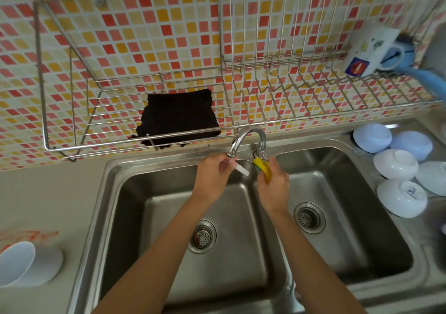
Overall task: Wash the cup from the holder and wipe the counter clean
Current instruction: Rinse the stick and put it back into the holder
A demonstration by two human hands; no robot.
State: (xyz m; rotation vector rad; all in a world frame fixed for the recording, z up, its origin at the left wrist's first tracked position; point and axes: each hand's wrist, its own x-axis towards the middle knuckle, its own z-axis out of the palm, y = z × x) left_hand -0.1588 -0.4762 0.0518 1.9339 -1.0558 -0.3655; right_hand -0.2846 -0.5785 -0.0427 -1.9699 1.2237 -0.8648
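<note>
On the table (48,193) at far left sits a white bowl (26,263), tilted on its side. Above it, a wire rack (72,145) hangs on the tiled wall, with a black cloth (178,118) lying in it. Over the left basin of the double sink (135,183), the left hand (212,176) is held under the tap (243,137); its grip is closed around a small white thing (242,170), too blurred to tell if this is the cup. Just beside it, the right hand (275,188) has its grip clamped on a yellow sponge (264,169), near the tap's base. At right, five white bowls (395,164) lie upside down on the drainer. Above them, a white box (369,50) and a blue brush (417,70) rest in the rack's right end.
</note>
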